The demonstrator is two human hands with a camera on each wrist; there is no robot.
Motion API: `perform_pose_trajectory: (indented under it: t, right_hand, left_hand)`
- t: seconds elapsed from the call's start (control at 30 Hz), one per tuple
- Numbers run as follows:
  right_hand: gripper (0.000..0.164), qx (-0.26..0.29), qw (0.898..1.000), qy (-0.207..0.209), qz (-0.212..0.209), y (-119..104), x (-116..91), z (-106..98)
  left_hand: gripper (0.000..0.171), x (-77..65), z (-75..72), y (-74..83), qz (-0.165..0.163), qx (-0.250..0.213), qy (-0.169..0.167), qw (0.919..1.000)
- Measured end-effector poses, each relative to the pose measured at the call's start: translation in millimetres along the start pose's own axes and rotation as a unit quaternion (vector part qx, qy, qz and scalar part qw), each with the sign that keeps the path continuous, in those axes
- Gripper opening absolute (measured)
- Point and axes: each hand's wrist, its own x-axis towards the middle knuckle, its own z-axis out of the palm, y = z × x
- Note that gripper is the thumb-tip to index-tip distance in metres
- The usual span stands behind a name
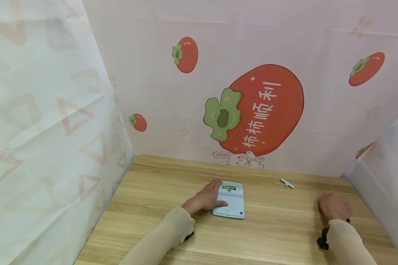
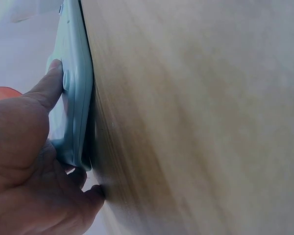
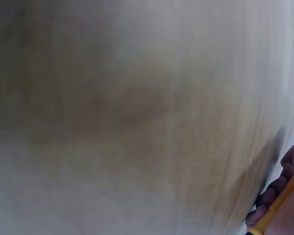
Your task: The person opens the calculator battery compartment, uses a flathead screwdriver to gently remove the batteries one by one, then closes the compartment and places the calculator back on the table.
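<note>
A light blue calculator (image 1: pixel 230 204) lies back side up on the wooden table, its small battery slot uncovered with a green battery (image 1: pixel 229 187) inside. My left hand (image 1: pixel 208 197) grips its left side, thumb across the back and the other fingers along the edge. In the left wrist view the thumb (image 2: pixel 49 88) presses beside a round foot. Far to the right, my right hand (image 1: pixel 335 207) is low over the table, its fingers curled round a slim tool with a yellow-orange handle (image 3: pixel 274 208) and a black end. The rest of that tool is hidden by the hand.
A small white battery cover (image 1: pixel 287 183) lies toward the back of the table (image 1: pixel 272 221), between the two hands. Behind the table stands a pink printed backdrop (image 1: pixel 152 73), and white sheets (image 1: pixel 53 147) close in the sides.
</note>
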Motion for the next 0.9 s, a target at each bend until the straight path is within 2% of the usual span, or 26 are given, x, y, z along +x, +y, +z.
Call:
perform_pose_trajectory:
  t: [0.13, 0.4, 0.67, 0.9]
  right_hand:
    - [0.060, -0.005, 1.000, 0.006, -0.012, 0.3, 0.2, 1.6]
    - [0.063, -0.019, 0.999, 0.002, -0.035, -0.1, 3.0, 2.3]
    - [0.064, -0.008, 1.000, -0.003, -0.015, -8.7, 1.2, 2.0]
    - [0.063, 0.018, 0.999, -0.021, 0.019, -14.8, 0.6, 1.5]
  left_hand:
    - [0.093, -2.7, -1.6, 2.1, -0.002, 0.000, -0.005, 1.0000]
    - [0.090, -13.8, -16.9, 14.1, -0.010, 0.009, -0.006, 0.9999]
    - [0.089, -12.9, -15.3, 13.5, -0.012, 0.015, -0.006, 0.9998]
    - [0.090, -12.2, -15.0, 13.7, -0.013, 0.016, -0.006, 0.9998]
